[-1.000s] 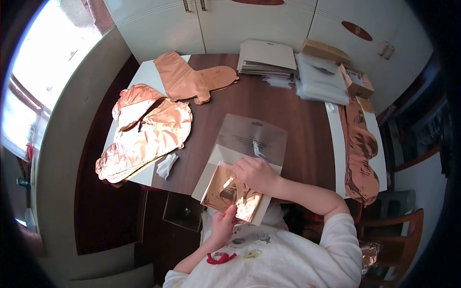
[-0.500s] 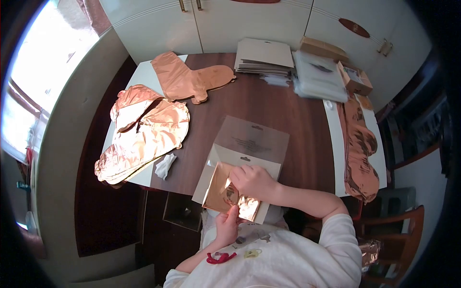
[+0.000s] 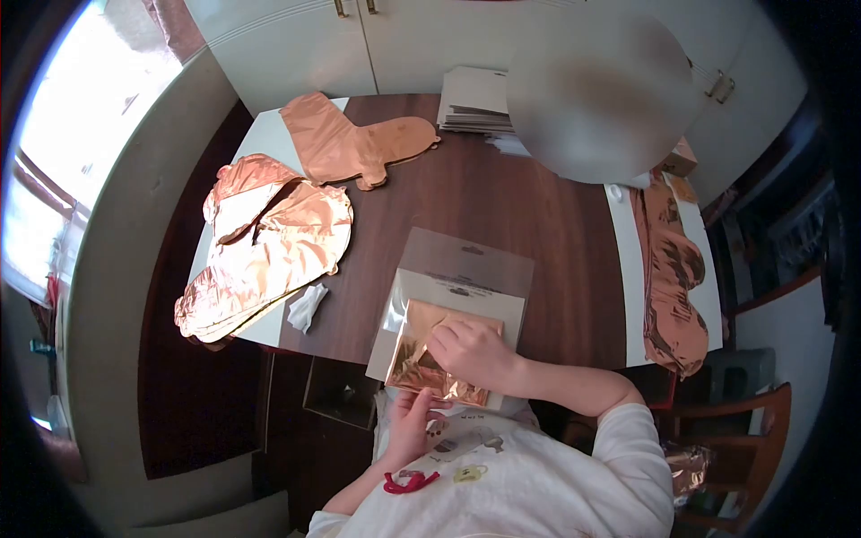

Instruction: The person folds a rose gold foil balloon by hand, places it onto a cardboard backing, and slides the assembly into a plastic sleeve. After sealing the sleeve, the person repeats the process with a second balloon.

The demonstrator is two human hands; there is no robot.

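Note:
A folded rose-gold foil balloon (image 3: 430, 359) lies on a white backing card (image 3: 381, 358) near the front edge of the table. Around the card shows a clear plastic bag (image 3: 502, 264), its printed end with a hang hole pointing away from me. My right hand (image 3: 478, 352) is closed on top of the foil, its curled fingers pressed against the upper middle. At the near edge of the foil is my left hand (image 3: 414, 426), fingers loosely apart and fingertips right at that edge.
Flat foil balloons (image 3: 278, 238) are piled at the left, another foil stack (image 3: 359, 143) behind them. A crumpled white tissue (image 3: 308, 308) lies nearby. Cards (image 3: 473, 99) are stacked at the back. Long foil pieces (image 3: 668, 278) lie right. A round blur covers the back right.
The foil now lies flatter and squarer on the card. My left thumb has come off its face and that hand has loosened at the near edge. The right hand has shifted slightly toward me.

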